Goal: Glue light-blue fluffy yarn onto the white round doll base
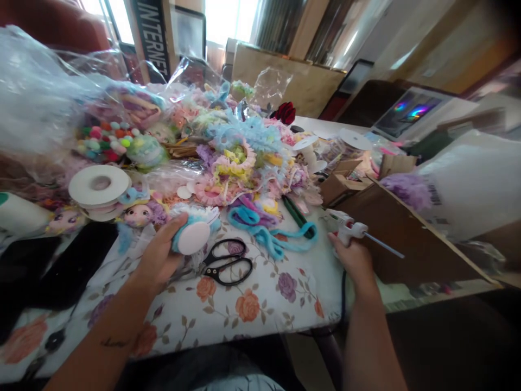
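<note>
My left hand [166,250] is closed around a fluffy blue-and-white craft piece [179,231] with a round pale disc [194,238] on its near side. In my right hand [353,255] is a white glue gun [345,228], with a glue stick [385,245] poking out of its back end to the right. Black-handled scissors [230,263] lie on the flowered tablecloth between my hands. A blue fuzzy strip [268,239] curls just beyond them, partly over a dark green stick-like object [299,214]. Doll-like faces [138,215] lie behind my left hand.
A large heap of pastel trims [244,136] covers the back of the table. White ribbon spools [100,185] and dark flat objects [77,260] are at left, with pom-poms [108,140] behind. An open cardboard box [407,233] and a white plastic bag [480,179] stand at right.
</note>
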Tool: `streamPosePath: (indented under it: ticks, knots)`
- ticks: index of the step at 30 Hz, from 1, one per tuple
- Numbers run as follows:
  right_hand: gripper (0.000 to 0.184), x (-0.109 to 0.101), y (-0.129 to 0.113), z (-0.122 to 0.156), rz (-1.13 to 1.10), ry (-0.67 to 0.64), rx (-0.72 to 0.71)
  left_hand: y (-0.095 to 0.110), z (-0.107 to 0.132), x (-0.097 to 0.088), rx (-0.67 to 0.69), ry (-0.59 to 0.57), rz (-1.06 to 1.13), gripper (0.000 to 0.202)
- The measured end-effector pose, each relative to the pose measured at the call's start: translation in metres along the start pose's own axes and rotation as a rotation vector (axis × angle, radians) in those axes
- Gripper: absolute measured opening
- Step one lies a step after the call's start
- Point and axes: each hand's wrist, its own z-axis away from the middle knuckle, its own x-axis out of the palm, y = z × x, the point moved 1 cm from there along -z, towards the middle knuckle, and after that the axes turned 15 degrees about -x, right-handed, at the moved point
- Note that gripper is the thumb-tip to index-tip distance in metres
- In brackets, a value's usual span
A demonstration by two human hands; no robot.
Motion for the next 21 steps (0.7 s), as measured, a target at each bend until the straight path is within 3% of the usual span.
streamPosePath:
  ticks: [3, 5, 7, 10, 12, 14, 17, 21]
  knots:
    - [0.041, -0.025, -0.018, 0.025, 0.111, -0.06, 0.023, 0.0, -0.001, -0.001, -0.005, -0.034, 0.01, 0.017]
    - [0.04, -0.037, -0.046, 0.04, 0.207, 0.011, -0.052, -0.001, -0.002, -0.001, -0.006, -0.078, 0.001, 0.021]
    - [0.041, -0.04, -0.09, 0.052, -0.025, 0.118, -0.252, -0.002, -0.003, -0.002, -0.019, -0.1, -0.005, 0.025]
    - [0.033, -0.027, -0.168, 0.064, -0.489, -0.002, -0.583, -0.005, -0.004, -0.003, -0.033, -0.137, -0.046, 0.03]
    - [0.02, -0.015, -0.214, 0.07, -0.639, -0.032, -0.775, -0.007, -0.004, -0.003, -0.019, -0.183, -0.063, 0.031]
    - [0.014, -0.003, -0.247, 0.074, -0.642, -0.002, -0.925, -0.008, -0.005, -0.002, 0.008, -0.224, -0.063, 0.032]
    - [0.037, 0.01, -0.273, 0.078, -0.577, 0.103, -1.052, -0.01, -0.006, -0.002, 0.039, -0.269, -0.077, 0.034]
    - [0.064, 0.024, -0.281, 0.081, -0.58, 0.155, -1.042, -0.014, -0.004, -0.001, 0.095, -0.259, -0.057, 0.033]
